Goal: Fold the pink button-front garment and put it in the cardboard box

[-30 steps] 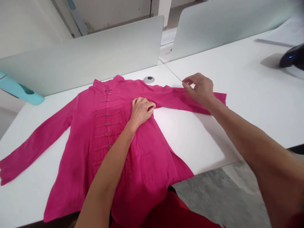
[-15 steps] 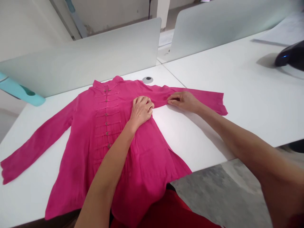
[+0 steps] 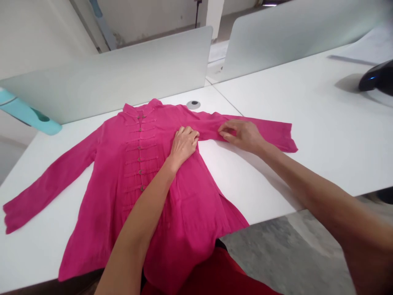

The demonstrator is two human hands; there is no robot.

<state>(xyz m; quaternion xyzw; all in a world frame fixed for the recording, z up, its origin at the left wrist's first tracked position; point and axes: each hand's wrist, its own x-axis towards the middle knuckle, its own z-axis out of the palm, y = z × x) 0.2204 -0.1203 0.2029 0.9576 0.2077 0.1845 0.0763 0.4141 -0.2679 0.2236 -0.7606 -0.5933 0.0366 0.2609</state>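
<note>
1. Pink shirt [image 3: 184, 205] spread face up on the white bench [image 3: 322, 123], collar [image 3: 143, 110] towards 12 o'clock, hem spilling over the near edge at 6 o'clock.
2. Left hand [image 3: 184, 143] pressed palm down on the shirt body just beside the armpit seam, fingers [image 3: 192, 135] slightly bent and loosely apart, gripping nothing, only pinning cloth flat.
3. Right hand [image 3: 242, 134] resting on the sleeve [image 3: 276, 133] that runs out towards 3 o'clock; thumb and forefinger drawn together on a small tuck of sleeve fabric near the armpit, remaining fingers relaxed above it.
4. Judged step in hand: working the sleeve where it joins the body, one hand anchoring, the other taking hold.
5. For a next move with that sleeve: keep the left palm firm so the body and the button row [image 3: 140, 159] do not drag sideways; lift or swing from the pinch rather than from the cuff, to keep the seam line straight.
6. Other sleeve [image 3: 46, 186] lying stretched towards 8 o'clock, untouched.
7. Elsewhere: grey partition panel [image 3: 123, 78] along 12 o'clock, a round cable port [image 3: 193, 104] just beyond the shoulder, a teal object [image 3: 30, 119] at 10 o'clock, a dark device [image 3: 376, 78] at 2 o'clock, well apart from the shirt.
</note>
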